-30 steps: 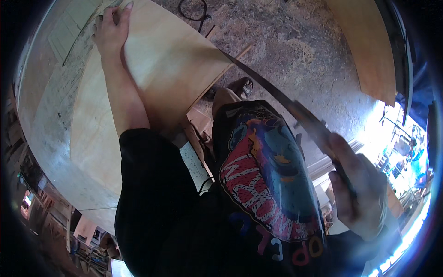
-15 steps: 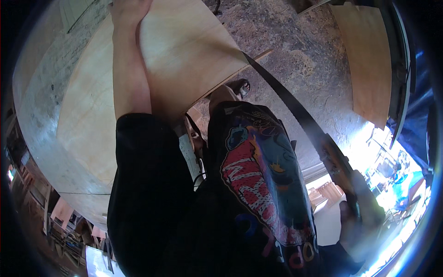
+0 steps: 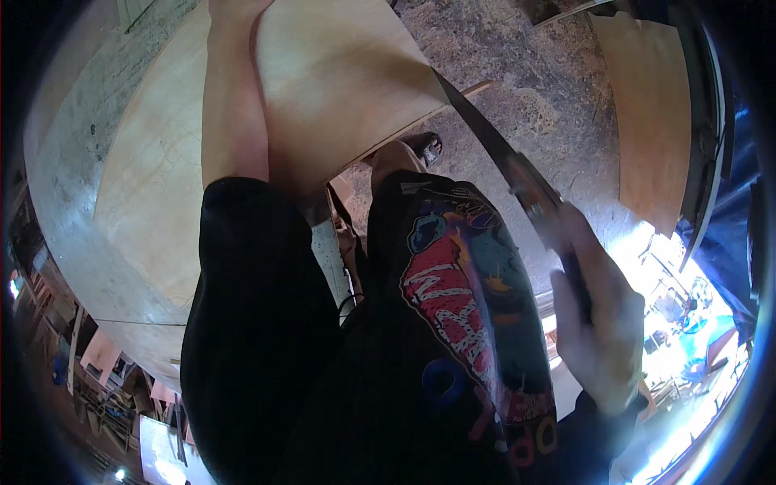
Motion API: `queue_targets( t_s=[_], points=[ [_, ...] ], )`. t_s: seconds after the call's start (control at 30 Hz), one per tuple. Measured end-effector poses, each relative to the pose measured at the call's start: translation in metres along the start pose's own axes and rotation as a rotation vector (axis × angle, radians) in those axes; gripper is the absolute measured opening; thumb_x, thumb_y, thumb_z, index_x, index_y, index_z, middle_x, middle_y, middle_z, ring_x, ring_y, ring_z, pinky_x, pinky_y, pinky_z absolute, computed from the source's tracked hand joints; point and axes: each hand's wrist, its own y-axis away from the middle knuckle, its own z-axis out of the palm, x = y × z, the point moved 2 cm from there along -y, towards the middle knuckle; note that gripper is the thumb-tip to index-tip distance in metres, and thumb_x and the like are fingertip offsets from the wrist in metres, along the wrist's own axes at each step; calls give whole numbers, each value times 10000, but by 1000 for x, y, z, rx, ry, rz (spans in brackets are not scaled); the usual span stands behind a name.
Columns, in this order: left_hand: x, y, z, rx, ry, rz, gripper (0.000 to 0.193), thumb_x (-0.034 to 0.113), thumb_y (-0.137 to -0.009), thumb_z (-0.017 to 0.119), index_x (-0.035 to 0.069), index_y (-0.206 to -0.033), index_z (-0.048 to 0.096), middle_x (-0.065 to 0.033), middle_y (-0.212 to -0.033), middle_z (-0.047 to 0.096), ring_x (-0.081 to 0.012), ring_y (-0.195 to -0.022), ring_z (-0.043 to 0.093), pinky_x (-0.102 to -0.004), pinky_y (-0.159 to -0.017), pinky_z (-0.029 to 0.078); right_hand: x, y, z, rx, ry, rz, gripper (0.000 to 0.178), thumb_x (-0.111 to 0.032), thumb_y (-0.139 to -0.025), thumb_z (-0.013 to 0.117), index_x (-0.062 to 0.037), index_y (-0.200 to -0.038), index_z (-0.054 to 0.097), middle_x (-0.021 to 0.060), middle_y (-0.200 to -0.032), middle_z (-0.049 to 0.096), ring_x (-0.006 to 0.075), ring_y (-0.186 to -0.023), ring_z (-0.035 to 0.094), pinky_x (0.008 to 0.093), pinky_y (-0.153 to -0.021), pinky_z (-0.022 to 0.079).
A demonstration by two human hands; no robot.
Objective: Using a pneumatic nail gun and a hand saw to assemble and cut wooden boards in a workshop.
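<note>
My right hand (image 3: 602,315) is closed around the handle of a handsaw (image 3: 477,121), to the right of my body. The long dark blade slants up and left, its visible end meeting the right edge of a pale plywood sheet (image 3: 347,73). Along the sheet's near edge runs a narrow wood strip (image 3: 477,88) that sticks out past the blade. My left arm stretches forward over the sheet. The left hand (image 3: 239,6) rests at the top of the view, its fingers cut off by the frame edge.
Beneath the plywood lies a grey, worn work surface (image 3: 61,210). A sandalled foot (image 3: 424,149) stands on the stained floor just under the near edge. At the right leans a brown board (image 3: 647,113) beside blue sheeting (image 3: 731,218). Scrap wood (image 3: 105,356) clutters the lower left.
My right hand has pushed the saw forward and to the left, so less blade shows on the near side of the plywood. The left hand stays nearly in place.
</note>
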Motion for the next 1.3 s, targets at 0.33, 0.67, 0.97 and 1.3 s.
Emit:
queue_targets(
  t_s=[0.33, 0.67, 0.97, 1.3],
  points=[
    [8, -6, -2, -5, 17, -6, 356, 425, -838, 611, 144, -1057, 635, -132, -830, 597, -320, -823, 580, -442, -719, 451, -8, 26, -33, -110, 138, 49, 544, 56, -818, 577, -58, -1338, 470, 223, -1105, 635, 321, -965, 669, 376, -845, 529],
    [-1, -3, -2, -5, -13, -32, 346, 439, -833, 611, 103, -912, 594, -135, -842, 581, -343, -846, 557, -478, -739, 420, -7, 40, -38, 22, 252, -53, 498, -13, -828, 596, -77, -1314, 504, 161, -716, 581, 277, -552, 572, 378, -497, 453],
    [1, -1, -5, 12, 16, -12, 350, 439, -833, 608, 102, -923, 599, -139, -845, 571, -335, -818, 563, -448, -724, 435, -7, 45, -42, -57, 152, 91, 490, 46, -851, 502, -15, -1335, 456, 218, -1176, 610, 338, -1095, 608, 376, -960, 457],
    [-1, -1, -2, -27, -20, -60, 385, 470, -826, 607, 102, -940, 591, -135, -848, 570, -330, -839, 563, -468, -737, 422, -12, 33, -44, -97, 151, 91, 464, 11, -885, 470, -26, -1347, 446, 207, -1148, 626, 337, -1092, 608, 381, -932, 477]
  ],
)
